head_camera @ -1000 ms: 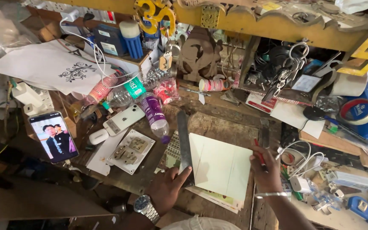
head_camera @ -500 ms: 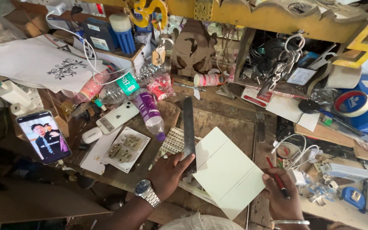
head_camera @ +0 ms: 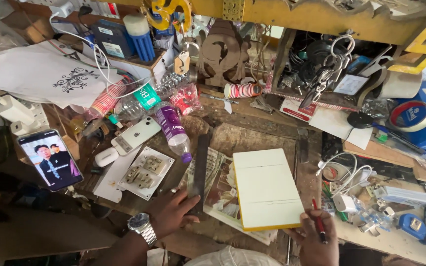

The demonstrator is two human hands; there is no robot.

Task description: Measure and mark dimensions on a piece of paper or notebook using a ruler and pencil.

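A pale rectangular board (head_camera: 266,188) with a yellow edge and thin pencil lines lies on newspaper in the middle of a cluttered workbench. My left hand (head_camera: 173,212), a metal watch on its wrist, grips the near end of a long dark metal ruler (head_camera: 200,170) lying just left of the board. My right hand (head_camera: 316,236) holds a red pencil (head_camera: 318,227) and touches the board's near right corner.
A purple-labelled bottle (head_camera: 172,129), a white phone (head_camera: 136,135) and a switch plate (head_camera: 146,172) lie left of the ruler. A lit phone (head_camera: 50,158) stands propped at far left. White cables and a charger (head_camera: 343,182) crowd the right; tape rolls (head_camera: 410,116) sit beyond.
The board has turned from slanted to nearly square with the bench. My left hand slid down the ruler, now lying left of the board. My right hand moved to the board's near right corner.
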